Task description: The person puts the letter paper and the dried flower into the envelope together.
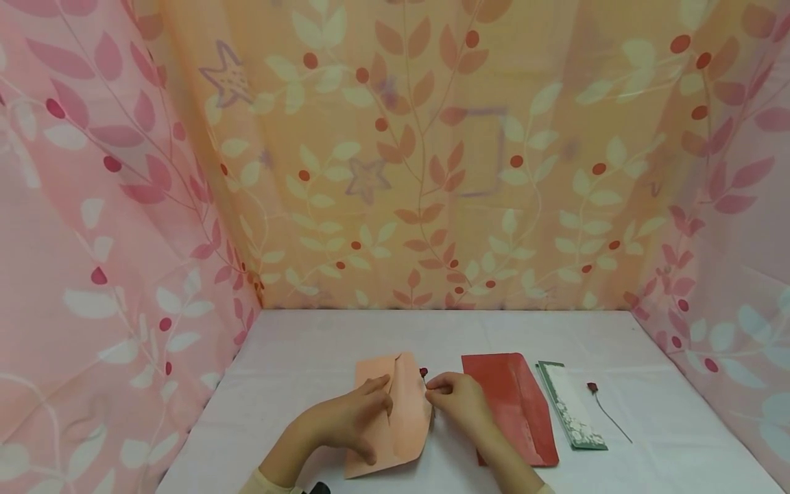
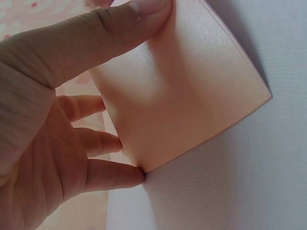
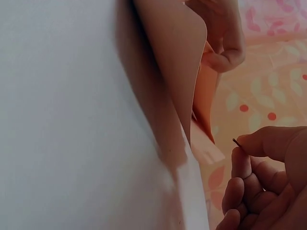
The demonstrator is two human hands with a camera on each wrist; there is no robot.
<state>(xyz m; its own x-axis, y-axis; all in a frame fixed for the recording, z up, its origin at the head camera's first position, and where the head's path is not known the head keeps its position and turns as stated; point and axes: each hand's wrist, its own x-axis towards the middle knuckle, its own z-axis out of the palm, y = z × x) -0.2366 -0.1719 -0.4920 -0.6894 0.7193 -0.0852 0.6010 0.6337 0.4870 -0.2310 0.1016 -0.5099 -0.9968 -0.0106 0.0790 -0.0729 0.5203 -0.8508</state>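
A peach envelope [image 1: 410, 405] is tilted up off the white table, and my left hand [image 1: 348, 418] grips it. In the left wrist view the thumb [image 2: 96, 40] crosses the envelope's face while other fingertips meet its edge. Seen from the right wrist, the envelope's mouth [image 3: 204, 103] gapes, with left-hand fingers at it. Just right of the envelope, my right hand [image 1: 463, 405] pinches a small dried red rose [image 1: 423, 372] by its thin stem. The stem's end [image 3: 237, 143] pokes out between thumb and forefinger, apart from the envelope. Part of the stem is hidden by the fingers.
A red envelope [image 1: 509, 405] lies partly under my right forearm. Right of it are a green-and-white floral card [image 1: 570, 408] and a second dried rose [image 1: 592, 387] with a long stem. Patterned curtains [image 1: 420, 158] enclose the white table [image 1: 296, 343] at the back and sides.
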